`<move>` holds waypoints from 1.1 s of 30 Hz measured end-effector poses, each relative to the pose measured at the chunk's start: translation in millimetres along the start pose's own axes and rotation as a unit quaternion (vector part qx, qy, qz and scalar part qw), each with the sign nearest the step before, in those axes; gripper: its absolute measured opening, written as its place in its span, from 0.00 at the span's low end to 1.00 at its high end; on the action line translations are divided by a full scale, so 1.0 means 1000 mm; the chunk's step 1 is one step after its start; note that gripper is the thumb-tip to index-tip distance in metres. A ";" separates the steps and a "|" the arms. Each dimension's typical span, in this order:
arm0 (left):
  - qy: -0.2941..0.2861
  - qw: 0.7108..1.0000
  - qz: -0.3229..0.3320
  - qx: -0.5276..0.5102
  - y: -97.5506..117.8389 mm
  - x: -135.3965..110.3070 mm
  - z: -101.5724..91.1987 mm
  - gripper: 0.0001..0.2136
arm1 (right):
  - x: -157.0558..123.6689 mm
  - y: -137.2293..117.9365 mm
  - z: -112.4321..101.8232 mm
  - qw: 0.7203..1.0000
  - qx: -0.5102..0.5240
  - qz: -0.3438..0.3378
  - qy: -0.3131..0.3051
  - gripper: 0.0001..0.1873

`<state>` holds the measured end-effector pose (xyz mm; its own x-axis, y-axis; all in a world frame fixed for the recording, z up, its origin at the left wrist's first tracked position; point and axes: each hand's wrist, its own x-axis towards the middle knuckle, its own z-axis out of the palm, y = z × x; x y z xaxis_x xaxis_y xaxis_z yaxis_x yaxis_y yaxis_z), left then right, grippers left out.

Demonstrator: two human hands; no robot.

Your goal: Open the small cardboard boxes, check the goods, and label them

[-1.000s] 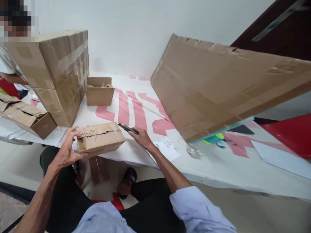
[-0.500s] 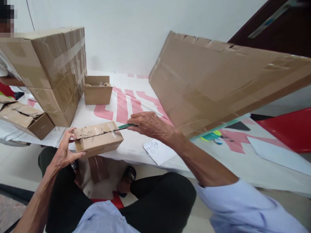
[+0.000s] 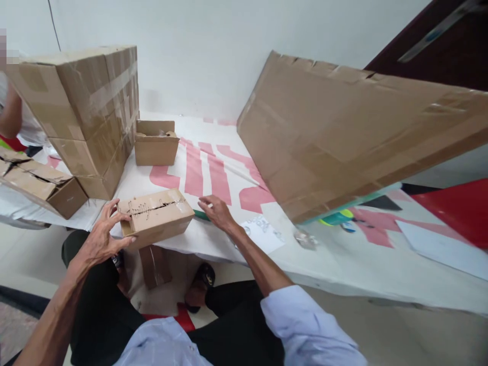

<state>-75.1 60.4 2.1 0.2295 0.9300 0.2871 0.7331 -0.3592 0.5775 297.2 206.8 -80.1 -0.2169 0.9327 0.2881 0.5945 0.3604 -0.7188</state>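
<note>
My left hand (image 3: 99, 238) grips the left end of a small brown cardboard box (image 3: 160, 217) at the table's near edge. The tape seam on top of the box looks slit, with scribbled marks beside it. My right hand (image 3: 218, 212) rests just right of the box, fingers loosely stretched over a green cutter (image 3: 200, 214) that lies on the white banner (image 3: 206, 175). Only the cutter's left tip shows beneath the fingers.
A tall stack of taped cartons (image 3: 91, 112) stands at the left, with a lower box (image 3: 41, 184) beside it and a small open-topped box (image 3: 155, 143) behind. A large flat cardboard sheet (image 3: 343, 137) leans at the right. Another person's arm (image 3: 10, 118) shows at far left. A paper slip (image 3: 264, 233) lies nearby.
My right hand drew the cutter along the box's top seam, then came down to the table beside the box. My left hand kept its hold on the box.
</note>
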 end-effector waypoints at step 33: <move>0.112 0.987 -0.112 0.001 0.016 0.059 0.025 0.13 | 0.003 -0.095 0.026 0.983 -0.102 -0.042 0.149 0.09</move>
<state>-33.9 111.5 9.1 -0.0859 0.9454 0.3145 0.7513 -0.1459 0.6437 219.9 175.2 -27.3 -0.0531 0.8433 0.5348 0.7338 0.3962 -0.5518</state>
